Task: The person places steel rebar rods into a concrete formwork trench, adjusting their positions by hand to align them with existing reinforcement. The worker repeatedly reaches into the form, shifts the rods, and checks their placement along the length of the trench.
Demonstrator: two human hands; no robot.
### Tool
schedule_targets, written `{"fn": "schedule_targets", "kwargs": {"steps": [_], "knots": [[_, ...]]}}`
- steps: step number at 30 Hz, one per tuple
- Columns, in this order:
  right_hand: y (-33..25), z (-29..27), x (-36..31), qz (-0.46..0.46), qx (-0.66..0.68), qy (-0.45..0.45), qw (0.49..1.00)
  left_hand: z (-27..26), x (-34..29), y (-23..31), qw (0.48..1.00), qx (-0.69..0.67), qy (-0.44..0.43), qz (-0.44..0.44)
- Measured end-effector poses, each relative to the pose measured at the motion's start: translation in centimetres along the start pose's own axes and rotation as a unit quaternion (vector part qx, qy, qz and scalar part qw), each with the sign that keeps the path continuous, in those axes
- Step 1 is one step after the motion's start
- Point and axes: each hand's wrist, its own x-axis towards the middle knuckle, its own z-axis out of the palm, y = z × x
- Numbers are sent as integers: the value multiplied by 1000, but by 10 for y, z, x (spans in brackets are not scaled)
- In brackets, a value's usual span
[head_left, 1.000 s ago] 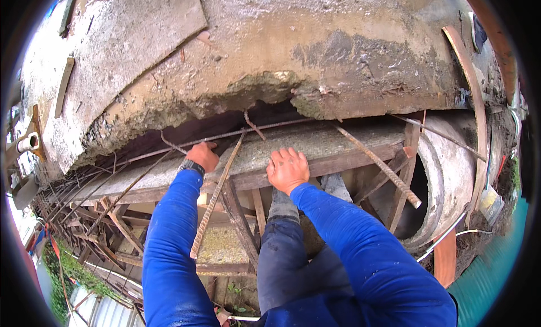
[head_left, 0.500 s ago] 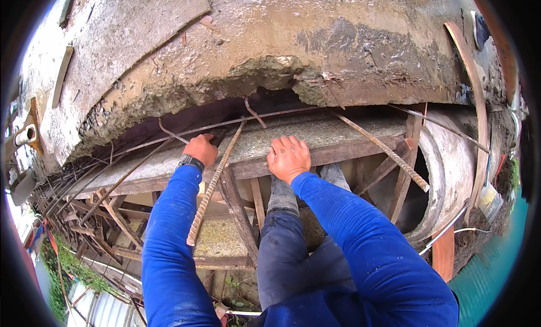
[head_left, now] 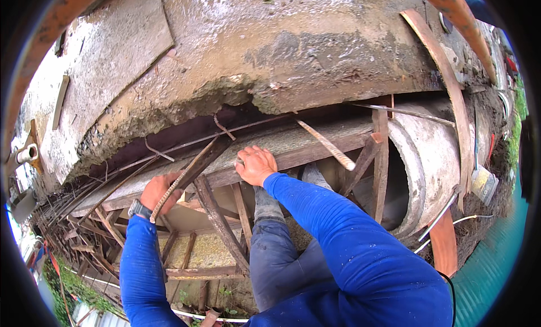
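Hands shifted left along wooden form plank (head_left: pixel 315 149) | left hand (head_left: pixel 159 190) now closed on ribbed rebar (head_left: pixel 186 178) leaning against plank | right hand (head_left: pixel 256 165) flat, fingers spread on plank edge | bracing looks steadier.

Rough, damp grey concrete slab (head_left: pixel 293 51) overhangs weathered, splintery brown wooden formwork planks (head_left: pixel 315 149), ribbed rusty steel rebar (head_left: pixel 326 145) crosses it, a smooth matt concrete pipe (head_left: pixel 434 158) sits beside, and the sleeves (head_left: pixel 338 231) are smooth blue cloth.
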Motion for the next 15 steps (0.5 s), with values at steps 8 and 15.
{"fn": "schedule_targets", "kwargs": {"steps": [8, 15], "knots": [[56, -78, -74, -188, 95, 73, 975, -3, -36, 69, 999, -20, 44, -13], [152, -153, -118, -121, 0, 155, 980, 30, -6, 149, 997, -60, 56, 4]]}}
